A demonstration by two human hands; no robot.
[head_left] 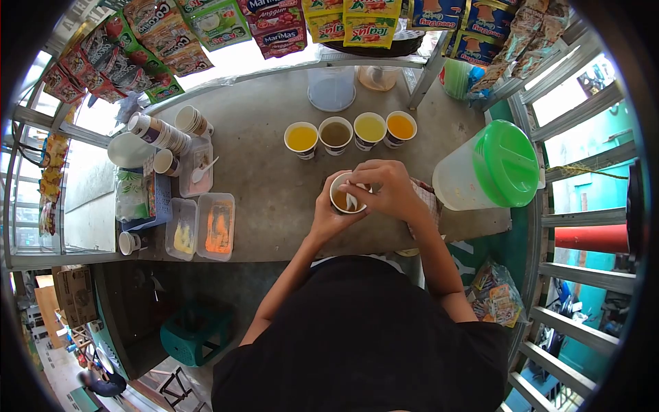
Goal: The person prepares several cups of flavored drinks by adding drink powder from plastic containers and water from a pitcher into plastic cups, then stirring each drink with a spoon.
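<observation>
My left hand is wrapped round a paper cup with an amber-brown drink inside. Over the cup, my right hand pinches a white plastic spoon whose lower end dips into the drink. Just beyond stand several filled paper cups in a row: a yellow drink, a dark brownish one, a pale yellow-green one and an orange one. Part of the spoon's handle is hidden by my right fingers.
A jar with a green lid stands at the right. On the left are stacked cups, a tray with a spoon, and tubs of yellow and orange powder. Drink sachets hang above the counter; a clear container sits behind.
</observation>
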